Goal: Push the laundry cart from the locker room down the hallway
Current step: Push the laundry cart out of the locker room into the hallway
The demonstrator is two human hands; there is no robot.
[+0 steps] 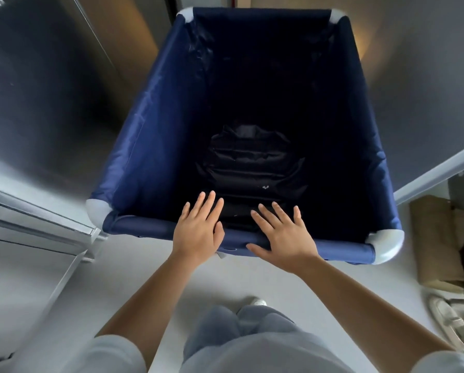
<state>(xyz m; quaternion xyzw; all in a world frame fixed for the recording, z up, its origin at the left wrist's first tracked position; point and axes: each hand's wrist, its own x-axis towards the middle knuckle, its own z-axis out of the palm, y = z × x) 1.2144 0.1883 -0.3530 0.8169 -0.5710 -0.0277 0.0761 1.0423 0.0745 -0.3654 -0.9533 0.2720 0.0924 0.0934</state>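
Observation:
A navy fabric laundry cart (pixel 142 135) with white corner caps fills the middle of the head view, seen from above. A dark folded garment (pixel 248 154) lies at its bottom. My left hand (pixel 198 228) and my right hand (pixel 283 235) are side by side over the near rim of the cart, palms down, fingers spread and pointing forward. Neither hand curls around the rim; whether the palms touch it is unclear.
Grey metal lockers (pixel 37 103) stand close on the left, with an open door edge near the cart's near left corner. A grey wall (pixel 419 76) runs on the right. Brown bags (pixel 435 243) and white shoes (pixel 451 327) lie at the lower right. Pale floor (pixel 134 278) lies underfoot.

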